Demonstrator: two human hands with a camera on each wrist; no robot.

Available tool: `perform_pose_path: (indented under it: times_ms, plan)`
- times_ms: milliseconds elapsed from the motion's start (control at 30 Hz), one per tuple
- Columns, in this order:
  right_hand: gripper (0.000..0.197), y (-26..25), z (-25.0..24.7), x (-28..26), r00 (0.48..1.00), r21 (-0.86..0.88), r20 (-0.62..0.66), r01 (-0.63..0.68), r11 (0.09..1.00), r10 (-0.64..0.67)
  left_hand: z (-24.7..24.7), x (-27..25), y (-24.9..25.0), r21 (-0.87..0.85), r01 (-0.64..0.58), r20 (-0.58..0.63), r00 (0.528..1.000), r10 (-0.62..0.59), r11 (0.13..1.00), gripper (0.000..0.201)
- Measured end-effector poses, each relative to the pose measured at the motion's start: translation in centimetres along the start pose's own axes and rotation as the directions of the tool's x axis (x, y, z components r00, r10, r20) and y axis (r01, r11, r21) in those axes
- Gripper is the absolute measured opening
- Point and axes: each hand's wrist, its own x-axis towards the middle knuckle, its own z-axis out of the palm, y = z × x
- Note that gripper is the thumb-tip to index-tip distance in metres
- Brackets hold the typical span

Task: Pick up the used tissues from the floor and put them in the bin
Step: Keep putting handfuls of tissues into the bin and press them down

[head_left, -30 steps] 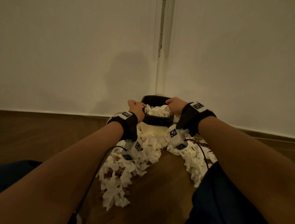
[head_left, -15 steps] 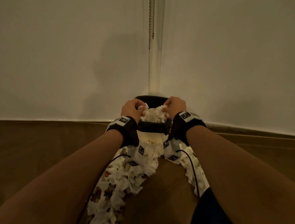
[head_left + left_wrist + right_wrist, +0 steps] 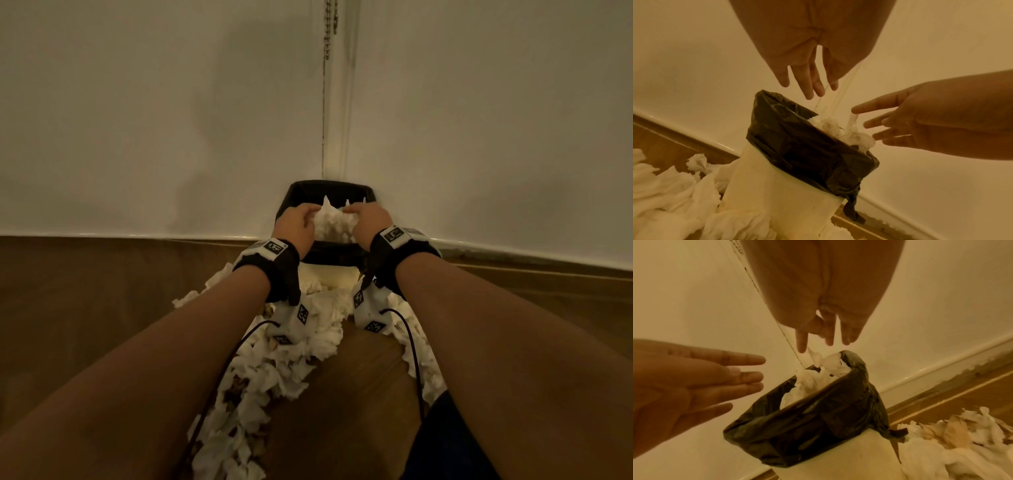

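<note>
A white bin (image 3: 337, 275) (image 3: 781, 199) (image 3: 838, 457) with a black liner (image 3: 298, 193) (image 3: 803, 146) (image 3: 818, 431) stands in the wall corner, heaped with white tissues (image 3: 330, 222) (image 3: 834, 128) (image 3: 818, 374). My left hand (image 3: 296, 222) (image 3: 807, 82) (image 3: 715, 382) hovers over the bin's left side, fingers straight and holding nothing. My right hand (image 3: 370, 221) (image 3: 826, 335) (image 3: 900, 125) hovers over the right side, fingers spread, one fingertip near a tissue tip. Several crumpled tissues (image 3: 274, 370) (image 3: 663, 191) (image 3: 953, 443) lie on the wooden floor in front of the bin.
White walls meet behind the bin, with a beaded blind chain (image 3: 329, 31) hanging in the corner. A skirting board (image 3: 120, 236) runs along the wooden floor (image 3: 85, 291). My dark-clad knee (image 3: 452, 442) is at the lower right beside the tissue trail.
Both hands held tissues over the bin earlier; now their fingers are spread and the tissues lie on the heap. The head view has moved closer and tilted.
</note>
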Motion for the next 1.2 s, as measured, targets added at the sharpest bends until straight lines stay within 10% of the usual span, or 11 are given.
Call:
perform_pose_path:
  times_ms: [200,433,800,1200]
  plan:
    - [0.046,-0.6,-1.1,-1.3,0.957,0.068,-0.286,-0.034,0.997,0.052,-2.3,-1.8,-0.5,-0.073,0.007,-0.136,0.991,-0.017,0.997,0.041]
    - [0.048,-3.6,-2.1,-4.0,0.960,0.136,-0.278,0.081,0.987,-0.041,-3.8,-6.0,-3.4,-0.051,0.106,-0.136,0.984,-0.112,0.993,0.037]
    - [0.028,-10.7,4.8,-9.5,0.995,0.696,0.058,0.021,0.718,-0.085,-4.8,-15.1,-9.7,-0.103,0.373,0.053,0.928,-0.369,0.922,0.035]
    - [0.024,-5.9,21.2,-14.2,0.886,0.382,0.459,-0.265,0.885,0.067,-5.1,-22.2,-17.5,0.126,0.534,0.214,0.808,-0.548,0.836,0.022]
